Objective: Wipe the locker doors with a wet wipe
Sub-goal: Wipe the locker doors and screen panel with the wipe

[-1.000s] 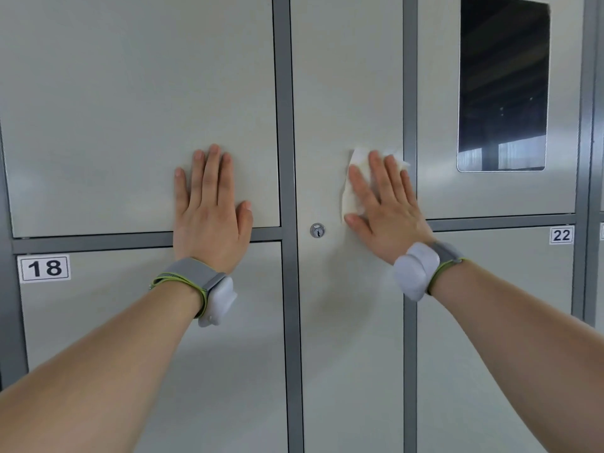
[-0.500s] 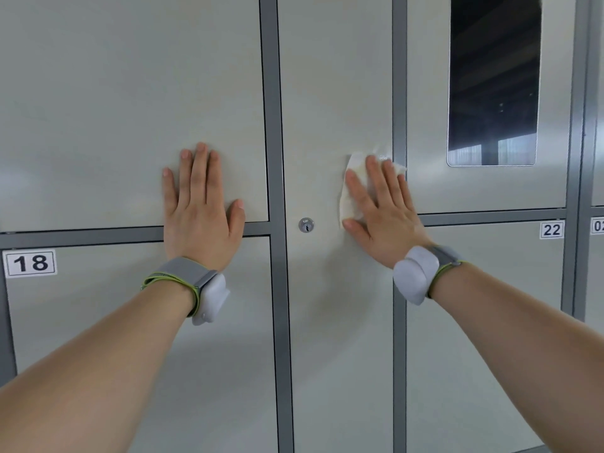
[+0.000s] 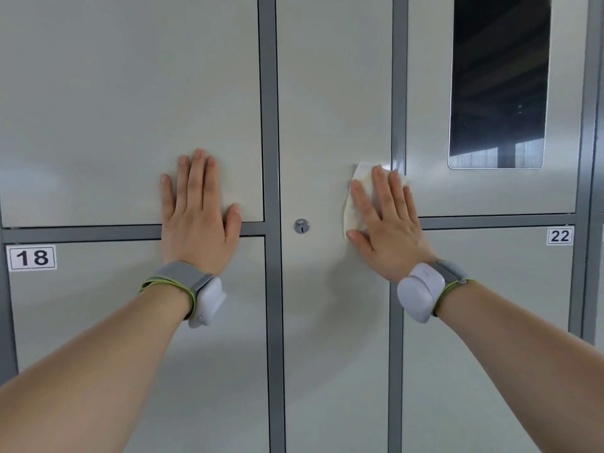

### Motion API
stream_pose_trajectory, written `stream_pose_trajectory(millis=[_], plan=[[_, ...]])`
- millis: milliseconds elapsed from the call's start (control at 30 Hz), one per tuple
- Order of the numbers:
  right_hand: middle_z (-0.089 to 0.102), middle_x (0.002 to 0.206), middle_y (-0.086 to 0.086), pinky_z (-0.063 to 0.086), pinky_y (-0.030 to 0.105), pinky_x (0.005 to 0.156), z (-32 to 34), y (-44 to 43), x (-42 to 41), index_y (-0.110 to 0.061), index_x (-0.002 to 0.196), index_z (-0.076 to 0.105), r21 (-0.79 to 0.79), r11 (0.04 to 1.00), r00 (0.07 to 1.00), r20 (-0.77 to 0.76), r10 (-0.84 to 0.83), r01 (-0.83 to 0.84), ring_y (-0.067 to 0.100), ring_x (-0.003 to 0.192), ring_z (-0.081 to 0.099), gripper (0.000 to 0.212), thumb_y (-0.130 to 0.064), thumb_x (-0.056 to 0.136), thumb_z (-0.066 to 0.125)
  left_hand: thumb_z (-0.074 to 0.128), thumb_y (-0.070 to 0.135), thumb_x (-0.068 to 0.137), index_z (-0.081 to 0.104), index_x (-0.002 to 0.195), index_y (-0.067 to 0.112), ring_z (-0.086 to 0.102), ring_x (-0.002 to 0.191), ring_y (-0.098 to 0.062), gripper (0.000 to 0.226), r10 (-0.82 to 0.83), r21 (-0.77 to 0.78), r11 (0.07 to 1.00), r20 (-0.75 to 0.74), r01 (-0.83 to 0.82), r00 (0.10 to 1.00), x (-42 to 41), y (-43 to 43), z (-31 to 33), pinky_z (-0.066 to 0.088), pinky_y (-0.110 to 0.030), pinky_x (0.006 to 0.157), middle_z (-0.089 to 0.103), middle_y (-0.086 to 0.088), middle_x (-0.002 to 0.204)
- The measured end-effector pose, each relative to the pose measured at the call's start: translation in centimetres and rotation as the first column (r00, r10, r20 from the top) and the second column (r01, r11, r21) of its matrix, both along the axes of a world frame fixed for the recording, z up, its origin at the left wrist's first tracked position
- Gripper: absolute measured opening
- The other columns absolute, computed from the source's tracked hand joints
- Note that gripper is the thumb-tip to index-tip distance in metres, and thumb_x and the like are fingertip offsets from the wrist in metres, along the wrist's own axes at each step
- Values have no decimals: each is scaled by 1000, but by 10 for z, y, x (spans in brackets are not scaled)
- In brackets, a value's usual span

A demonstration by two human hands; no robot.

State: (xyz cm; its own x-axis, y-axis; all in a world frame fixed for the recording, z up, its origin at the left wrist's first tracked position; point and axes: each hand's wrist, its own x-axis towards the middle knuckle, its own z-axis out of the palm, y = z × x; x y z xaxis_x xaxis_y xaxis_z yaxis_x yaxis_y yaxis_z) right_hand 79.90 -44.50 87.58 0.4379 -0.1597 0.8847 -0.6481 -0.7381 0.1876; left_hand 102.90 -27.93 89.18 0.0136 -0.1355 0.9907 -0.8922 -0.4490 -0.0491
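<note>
Far left is number plate 18 [image 3: 31, 258]. The left hand [image 3: 196, 220] lies flat on the upper-left door [image 3: 98, 109], fingers straight and holding nothing, with its heel over the grey rail. It is in the same spot as a second ago, so it's only bracing.

In the middle is the tall door [image 3: 330, 93] with its lock [image 3: 301, 225]. The wet wipe [image 3: 363, 178] is at that door's right edge, pinned under the right hand [image 3: 389, 237], whose palm is flat and fingers straight, not curled round it.

The change: hand and wipe have slid slightly right and down, now reaching the grey strip [image 3: 398, 93]. It's a short stroke, so I'd judge this door far from done. The windowed door [image 3: 425, 125] further right isn't wiped yet.
</note>
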Motion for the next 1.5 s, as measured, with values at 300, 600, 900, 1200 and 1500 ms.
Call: stream_pose_trajectory(millis=[300, 600, 900, 1200, 1500], plan=[[-13, 158, 13, -12, 41, 116, 36, 10, 9, -24, 151, 1, 98, 995, 996, 83, 24, -32, 34, 144, -16, 66, -42, 97, 34, 30, 36, 91, 21, 147, -2, 12, 144, -34, 68, -14, 16, 1000, 5, 14, 1000, 1, 2, -4, -8, -35, 116, 18, -16, 155], [6, 157, 18, -3, 46, 115, -25, -4, 0, -23, 150, 10, -24, 998, 998, -16, 65, -66, 39, 143, 1, 69, -44, 88, 32, 31, 35, 91, 21, 147, -1, 12, 144, -33, 68, 1, 5, 1000, -40, -1, 999, -4, -2, -14, -1, -43, 116, 18, -16, 156], [-8, 158, 17, -12, 45, 115, 3, 12, 17, -21, 152, 5, 58, 998, 993, 110, 31, -37, 38, 144, -11, 65, -37, 97, 38, 31, 37, 91, 21, 147, -1, 11, 144, -33, 68, -4, 2, 1000, -18, 4, 1000, -1, -1, -18, -8, -35, 116, 18, -16, 156], [14, 155, 20, 1, 49, 115, -48, 1, 12, -20, 149, 19, -157, 985, 997, -19, 72, -74, 39, 142, 6, 68, -43, 88, 39, 30, 40, 92, 19, 147, -2, 9, 144, -33, 70, -14, 17, 1000, -10, 14, 1000, -1, -1, -27, -10, -34, 116, 15, -17, 156], [3, 157, 19, -7, 47, 116, -17, 9, 25, -20, 152, 13, -17, 999, 994, 101, 44, -42, 40, 144, 0, 69, -45, 89, 27, 33, 40, 92, 21, 146, -4, 11, 143, -33, 71, -24, 13, 1000, 24, 24, 999, 1, 0, -33, -7, -34, 117, 19, -18, 155]])
